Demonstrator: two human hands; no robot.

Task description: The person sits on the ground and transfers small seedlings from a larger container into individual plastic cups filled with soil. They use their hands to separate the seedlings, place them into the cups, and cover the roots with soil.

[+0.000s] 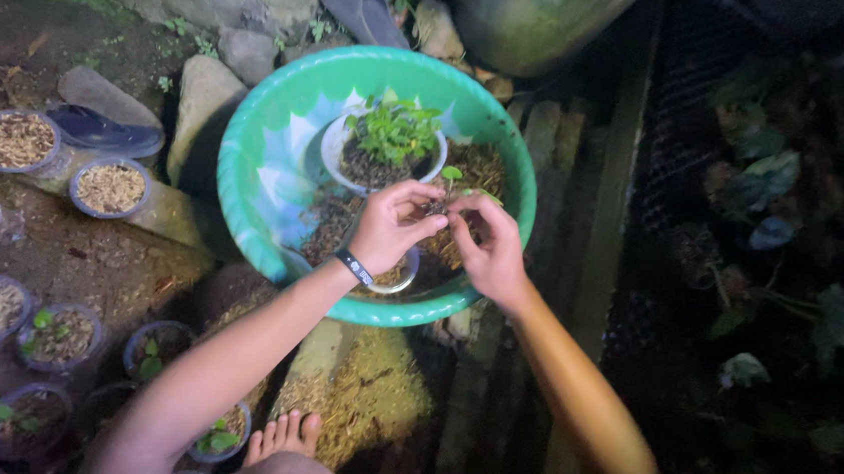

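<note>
A large green plastic basin [258, 154] holds brown potting mix and a white pot [334, 145] full of small green seedlings [395, 130]. Over the basin's middle, my left hand [391, 227], with a dark band on its wrist, and my right hand [486, 247] meet fingertip to fingertip. Together they pinch a small seedling [450, 176] with a round green leaf. Under my left hand sits a small clear cup [401, 271], mostly hidden.
Several small clear cups of mix, such as one cup [110, 187] and a planted cup [58, 336], stand on the ground at left. Stones, dark sandals [104, 130], a big pot [529, 20] and dark foliage at right surround the basin. My bare toes [284, 435] show below.
</note>
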